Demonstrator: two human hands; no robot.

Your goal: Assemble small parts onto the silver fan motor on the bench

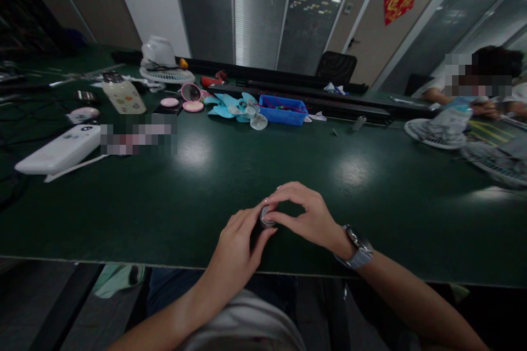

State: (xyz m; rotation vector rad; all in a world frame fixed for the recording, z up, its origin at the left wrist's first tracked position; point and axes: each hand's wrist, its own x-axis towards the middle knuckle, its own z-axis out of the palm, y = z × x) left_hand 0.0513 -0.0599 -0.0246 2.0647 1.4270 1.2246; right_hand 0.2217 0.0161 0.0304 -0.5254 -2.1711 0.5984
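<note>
A small, dark round container (268,217) with a greyish, shiny top stands at the front middle of the green table (164,219). My left hand (236,241) wraps round its side, with the thumb on the near side and the fingers on the far side. From the right, my right hand (307,214) pinches at the top, thumb on the near rim and fingertips at the far rim. Most of the container is hidden by the fingers, so its exact kind does not show. A watch (359,247) is on my right wrist.
Farther back are a blue bin (284,111), light-blue pieces (230,107), an open pink compact (192,98) and a patterned bottle (123,93). A white box-shaped device (61,148) lies left. At right, another person (489,77) sits behind white fan grilles (432,134).
</note>
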